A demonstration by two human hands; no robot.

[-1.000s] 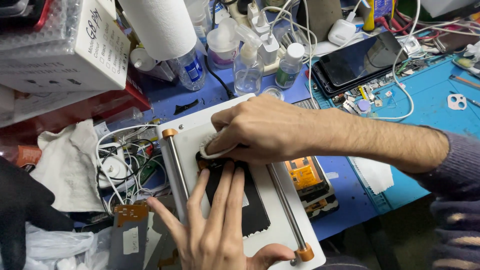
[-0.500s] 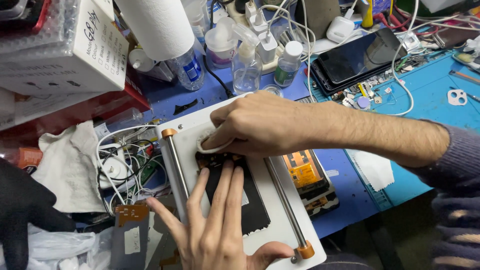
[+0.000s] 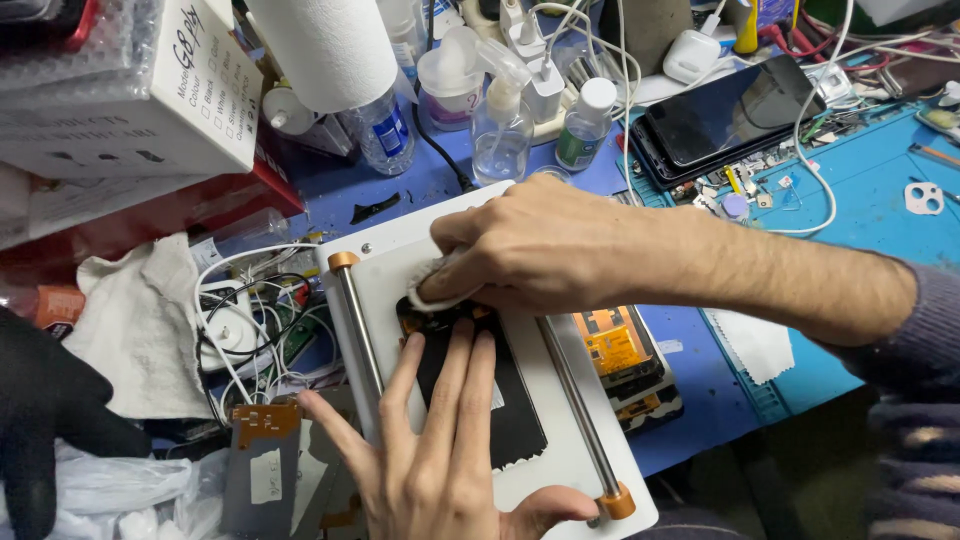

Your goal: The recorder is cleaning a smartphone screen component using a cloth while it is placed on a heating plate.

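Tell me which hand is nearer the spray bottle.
Right. The right hand lies just below the spray bottle; the left hand is farther down, on the black panel.

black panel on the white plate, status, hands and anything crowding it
Left hand flat on black panel. Right hand presses white pad onto its top end. Metal rods flank it, orange-screened phone beside the white plate.
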